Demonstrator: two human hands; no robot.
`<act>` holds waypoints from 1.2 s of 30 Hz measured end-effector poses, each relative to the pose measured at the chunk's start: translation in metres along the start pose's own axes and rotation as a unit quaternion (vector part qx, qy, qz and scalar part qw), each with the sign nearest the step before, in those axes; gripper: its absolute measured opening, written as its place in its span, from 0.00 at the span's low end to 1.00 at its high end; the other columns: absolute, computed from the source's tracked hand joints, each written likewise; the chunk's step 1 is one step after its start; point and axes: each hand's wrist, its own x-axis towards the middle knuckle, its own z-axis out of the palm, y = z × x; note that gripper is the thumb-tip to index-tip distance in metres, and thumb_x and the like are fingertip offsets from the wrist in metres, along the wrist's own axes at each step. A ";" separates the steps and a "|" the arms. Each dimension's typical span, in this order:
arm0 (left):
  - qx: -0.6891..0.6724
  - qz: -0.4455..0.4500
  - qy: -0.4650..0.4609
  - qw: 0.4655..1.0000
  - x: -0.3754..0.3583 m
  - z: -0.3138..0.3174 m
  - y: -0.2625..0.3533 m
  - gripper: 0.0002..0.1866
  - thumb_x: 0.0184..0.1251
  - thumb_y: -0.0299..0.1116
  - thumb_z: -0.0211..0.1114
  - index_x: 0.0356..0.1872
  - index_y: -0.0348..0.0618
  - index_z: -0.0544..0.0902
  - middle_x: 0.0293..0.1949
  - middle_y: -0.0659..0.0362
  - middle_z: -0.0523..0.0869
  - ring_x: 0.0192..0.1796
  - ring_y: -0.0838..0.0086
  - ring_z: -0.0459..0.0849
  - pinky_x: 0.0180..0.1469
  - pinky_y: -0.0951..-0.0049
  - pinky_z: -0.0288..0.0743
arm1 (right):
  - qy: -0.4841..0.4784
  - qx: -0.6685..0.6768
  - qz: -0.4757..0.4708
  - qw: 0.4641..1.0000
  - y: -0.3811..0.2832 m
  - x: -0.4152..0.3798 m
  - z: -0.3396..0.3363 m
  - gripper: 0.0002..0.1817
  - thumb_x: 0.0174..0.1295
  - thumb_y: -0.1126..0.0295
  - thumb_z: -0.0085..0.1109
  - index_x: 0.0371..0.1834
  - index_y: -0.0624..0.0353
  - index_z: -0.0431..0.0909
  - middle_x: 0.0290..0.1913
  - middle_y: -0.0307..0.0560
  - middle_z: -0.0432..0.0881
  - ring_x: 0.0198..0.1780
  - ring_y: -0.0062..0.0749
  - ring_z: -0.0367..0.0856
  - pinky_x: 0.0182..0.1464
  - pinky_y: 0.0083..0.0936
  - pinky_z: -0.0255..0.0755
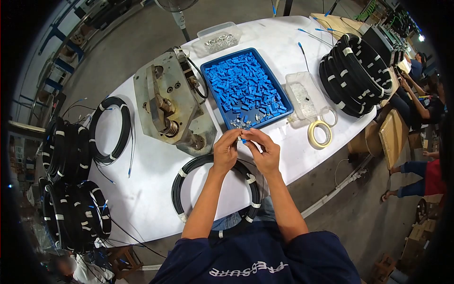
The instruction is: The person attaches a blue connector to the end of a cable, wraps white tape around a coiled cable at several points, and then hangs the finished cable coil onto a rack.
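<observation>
1. Both hands meet above the table (156, 170): the left hand (225, 152) and right hand (265, 152) are pinched together on a small blue connector (242, 140) at the end of a thin black cable, fingertips closed around it.
2. Progress, as a judgement: the piece looks to be in mid-assembly, held just in front of the blue tray (279, 94). The cable coil (215, 189) it belongs to lies flat under the wrists.
3. Done or waiting? Stacks of taped coils (71, 189) sit at the left edge and another stack (354, 75) at far right; which are finished cannot be told.
4. Plenty left in stock: the tray is heaped with blue parts, and two clear tubs (220, 40) (302, 97) hold small pieces.
5. Around: a metal press (170, 102) stands just left of the tray, tape rolls (320, 132) to the right.
6. Nothing blocks the hands; other people sit well apart at right.
</observation>
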 end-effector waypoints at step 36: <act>0.033 0.032 0.009 0.999 0.006 0.000 0.003 0.11 0.61 0.16 0.63 0.45 0.33 0.84 0.37 0.52 0.87 0.39 0.66 0.85 0.43 0.72 0.77 | 0.019 -0.100 0.044 0.994 -0.003 0.010 0.002 0.13 0.60 0.73 0.68 0.47 0.62 0.85 0.45 0.49 0.87 0.46 0.33 0.84 0.51 0.28 0.75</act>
